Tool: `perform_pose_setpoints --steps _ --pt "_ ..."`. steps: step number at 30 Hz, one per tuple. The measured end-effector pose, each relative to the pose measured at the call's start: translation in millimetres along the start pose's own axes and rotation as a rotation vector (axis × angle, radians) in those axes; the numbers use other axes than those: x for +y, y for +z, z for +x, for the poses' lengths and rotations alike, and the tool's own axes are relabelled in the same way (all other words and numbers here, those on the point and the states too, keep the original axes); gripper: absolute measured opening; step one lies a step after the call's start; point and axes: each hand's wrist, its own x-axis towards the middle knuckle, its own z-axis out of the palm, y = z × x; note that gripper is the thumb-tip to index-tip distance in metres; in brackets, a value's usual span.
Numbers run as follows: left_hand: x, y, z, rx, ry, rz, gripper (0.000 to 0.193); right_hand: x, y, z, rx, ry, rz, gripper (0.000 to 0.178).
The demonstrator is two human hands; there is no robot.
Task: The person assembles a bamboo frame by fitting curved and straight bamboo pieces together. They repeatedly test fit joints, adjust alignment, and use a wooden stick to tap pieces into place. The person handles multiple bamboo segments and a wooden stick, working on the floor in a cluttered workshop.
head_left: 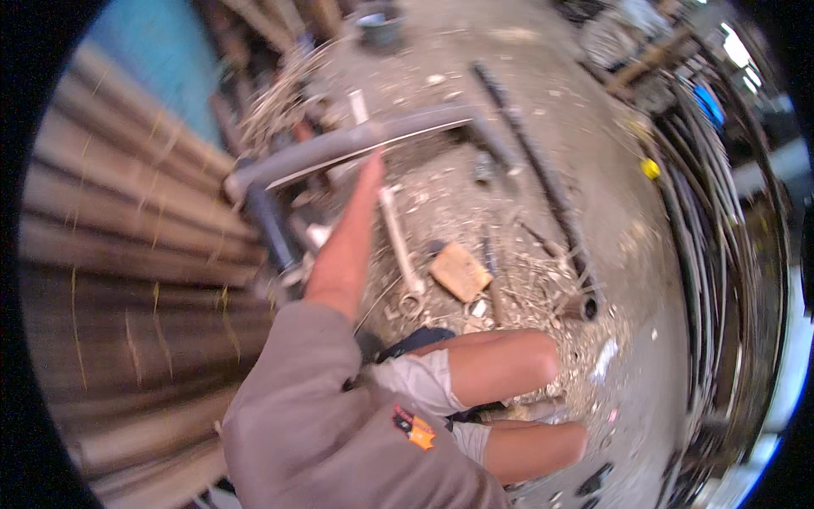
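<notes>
Fingers: blurred on the grey rail, can't tell if clenched around it or just laid on top. Left hand is out at full reach, at about mid-span of the grey rail; right hand not in view.

Rail is the main thing, landmark for the rest. It lies low over the floor, with a pale strip along its near edge, a dark leg at one end and a greyer leg at the other. Pale stick pokes out just beyond the rail, past the hand; whether it's touching, unclear.

Near side of rail: pale rod with a ring end pointing back toward the person, then yellow-brown block in wood shavings. Long dark pipe passes just beside the greyer-leg end.

To do it well, my read: mid-span is a sensible spot for steadying; wrap the fingers fully, keep them off the strip's edge. Arm looks overstretched, so shifting closer should give better control. If the rail gets turned, watch the greyer leg, it could knock the pipe.
</notes>
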Motion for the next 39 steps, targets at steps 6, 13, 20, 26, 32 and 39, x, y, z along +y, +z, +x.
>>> perform_pose_setpoints --steps 6,13,20,26,32,39 --pt "-14 -51 -105 0.03 0.47 0.319 0.035 -23 28 29 -0.11 -0.056 -0.053 0.033" --pt "1 -142 -214 0.62 1.016 0.953 0.044 -29 40 40 -0.161 -0.064 -0.015 0.033" --pt "16 -175 -228 0.887 0.749 1.192 0.066 -16 33 43 -0.152 -0.048 0.061 0.032" --pt "11 -211 -212 0.65 0.222 1.145 0.097 7 18 40 -0.1 -0.007 0.148 0.032" --pt "23 -228 -166 0.612 0.369 1.063 0.093 25 0 37 -0.02 0.024 0.238 0.032" --pt "49 -230 -130 0.727 0.36 1.249 0.08 -29 -20 65 0.067 -0.196 0.494 0.032"
